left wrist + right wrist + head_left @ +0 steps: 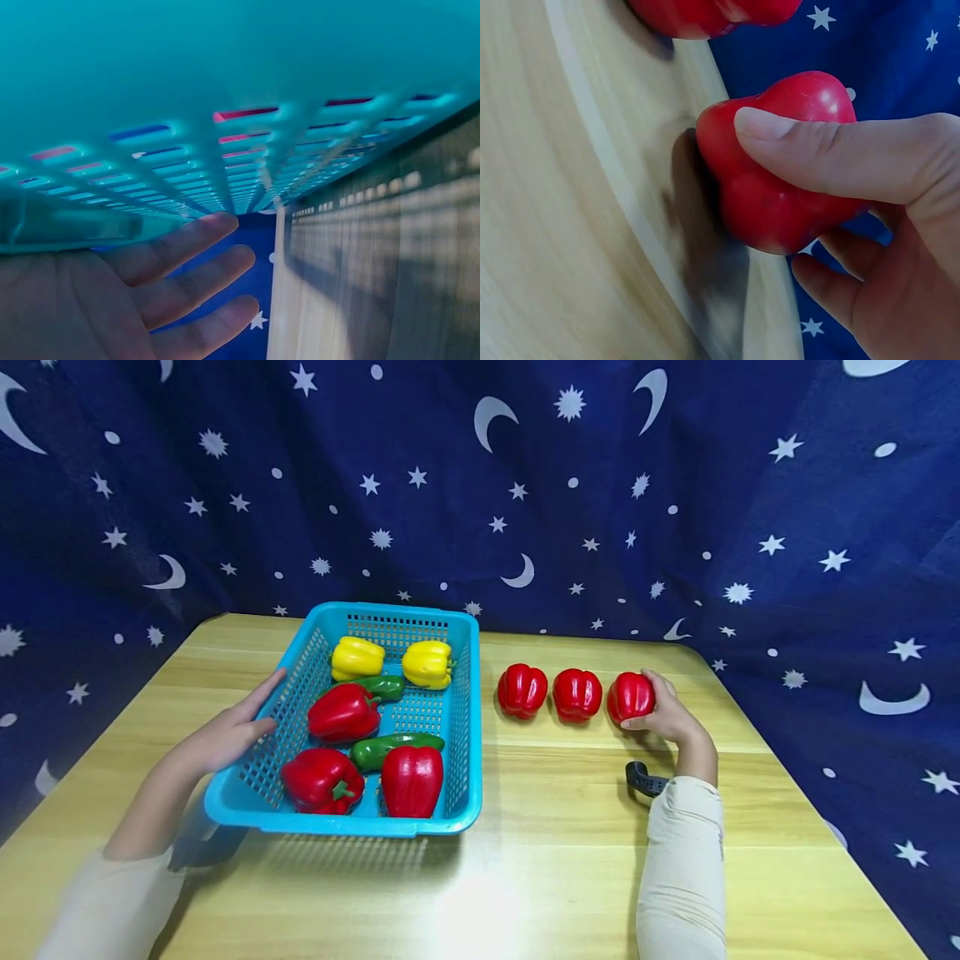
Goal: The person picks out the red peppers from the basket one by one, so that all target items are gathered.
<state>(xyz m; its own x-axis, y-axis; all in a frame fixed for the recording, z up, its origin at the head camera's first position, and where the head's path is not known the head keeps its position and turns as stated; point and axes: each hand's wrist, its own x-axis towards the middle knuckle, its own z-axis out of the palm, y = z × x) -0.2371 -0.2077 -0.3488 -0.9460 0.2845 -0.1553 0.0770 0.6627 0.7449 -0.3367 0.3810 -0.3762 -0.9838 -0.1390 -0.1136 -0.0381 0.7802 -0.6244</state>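
The right hand [667, 712] pinches one red bell pepper [628, 695], while toward nine o'clock two similar peppers [522, 691] [577, 696] stand between it and the blue basket [474, 735], whose side the spread left hand [225, 735] touches.

Both arms [681, 877] stretched out, left hand [234, 728] toward the worktop's [562, 827] left edge, fingers [199, 292] pretty straight and spread; right hand [667, 714] near the far right corner, thumb [817, 154] and fingers curled gripping.

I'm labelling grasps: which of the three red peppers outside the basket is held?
The rightmost pepper, gripped by the right hand; no hand touches the middle pepper or the leftmost pepper.
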